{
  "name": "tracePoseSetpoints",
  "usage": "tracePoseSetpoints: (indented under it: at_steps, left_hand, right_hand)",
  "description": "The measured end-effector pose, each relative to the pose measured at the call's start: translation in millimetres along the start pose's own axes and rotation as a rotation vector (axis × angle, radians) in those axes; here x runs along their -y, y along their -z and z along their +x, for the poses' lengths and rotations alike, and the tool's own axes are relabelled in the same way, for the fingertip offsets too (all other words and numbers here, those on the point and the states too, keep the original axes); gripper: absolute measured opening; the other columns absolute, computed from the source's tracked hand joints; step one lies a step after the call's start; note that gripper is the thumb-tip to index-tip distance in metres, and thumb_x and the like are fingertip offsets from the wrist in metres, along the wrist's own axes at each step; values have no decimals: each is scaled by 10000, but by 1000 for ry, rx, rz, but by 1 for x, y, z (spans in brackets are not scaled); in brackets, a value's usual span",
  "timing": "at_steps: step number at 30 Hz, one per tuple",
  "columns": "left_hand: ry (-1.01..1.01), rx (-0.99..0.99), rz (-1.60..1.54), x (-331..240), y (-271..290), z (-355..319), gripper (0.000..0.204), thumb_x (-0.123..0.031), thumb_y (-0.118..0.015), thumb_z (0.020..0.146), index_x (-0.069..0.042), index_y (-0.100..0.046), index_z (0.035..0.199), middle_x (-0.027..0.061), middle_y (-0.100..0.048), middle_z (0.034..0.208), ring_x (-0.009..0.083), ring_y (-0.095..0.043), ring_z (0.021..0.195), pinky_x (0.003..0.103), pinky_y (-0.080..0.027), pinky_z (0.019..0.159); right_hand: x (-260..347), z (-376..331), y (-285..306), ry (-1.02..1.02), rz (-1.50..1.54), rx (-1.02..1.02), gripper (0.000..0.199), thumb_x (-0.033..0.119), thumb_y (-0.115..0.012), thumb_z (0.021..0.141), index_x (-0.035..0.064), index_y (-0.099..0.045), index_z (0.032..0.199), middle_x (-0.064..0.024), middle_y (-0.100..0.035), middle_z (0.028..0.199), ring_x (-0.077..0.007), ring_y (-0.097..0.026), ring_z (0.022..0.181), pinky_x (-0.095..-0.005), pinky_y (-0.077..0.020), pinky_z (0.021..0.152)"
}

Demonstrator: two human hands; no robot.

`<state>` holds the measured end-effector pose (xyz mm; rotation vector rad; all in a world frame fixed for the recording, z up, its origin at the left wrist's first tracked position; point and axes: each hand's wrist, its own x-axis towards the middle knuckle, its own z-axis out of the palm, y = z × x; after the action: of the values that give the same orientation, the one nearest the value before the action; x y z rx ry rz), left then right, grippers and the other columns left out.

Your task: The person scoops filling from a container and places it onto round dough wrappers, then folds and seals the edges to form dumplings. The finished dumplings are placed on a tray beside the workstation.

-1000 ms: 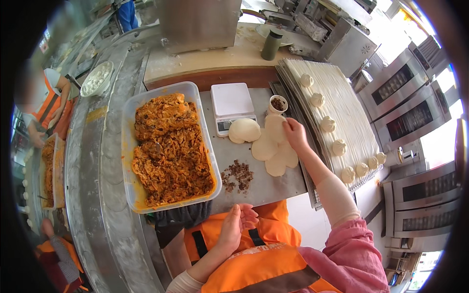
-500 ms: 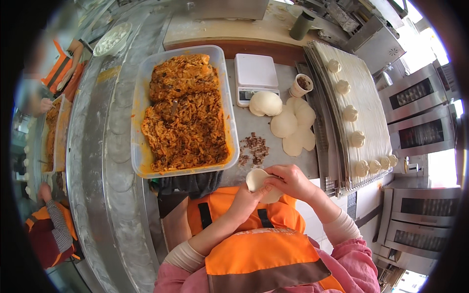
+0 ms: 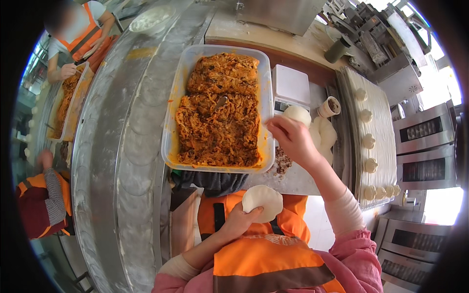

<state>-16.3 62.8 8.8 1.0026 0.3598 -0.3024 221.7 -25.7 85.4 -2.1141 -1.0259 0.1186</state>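
My left hand (image 3: 238,219) holds a flat round dough wrapper (image 3: 263,201) in front of my orange vest. Over the right rim of a clear plastic tub (image 3: 171,127) hovers my right hand (image 3: 291,138), fingers pinched, with nothing seen in them. The tub is full of shredded orange filling (image 3: 220,112). A stack of round dough wrappers (image 3: 320,129) lies just right of my right hand, beside a small heap of dark filling (image 3: 282,160).
A white scale (image 3: 290,88) and a paper cup (image 3: 331,105) stand behind the wrappers. Filled buns (image 3: 367,141) line a cloth-covered tray at the right. A metal conveyor (image 3: 132,146) with dough rounds runs at the left, where other people work. Ovens stand at the right.
My right hand picked a wrapper off the stack and passed it to my left hand. It has since lifted away toward the tub's right rim.
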Motion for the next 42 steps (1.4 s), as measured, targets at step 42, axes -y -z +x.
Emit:
tracePoseSetpoints:
  at_steps: [42]
  left_hand:
    - [-179, -319, -496, -26, 47, -12, 329, -192, -622, 953, -47, -529, 1234, -4, -612, 1071, 54, -560, 922, 207, -441, 737]
  right_hand:
    - [27, 8, -38, -585, 1056, -90, 393, 361, -403, 1038, 44, -564, 870, -36, -554, 650, -94, -489, 537, -209, -401, 511]
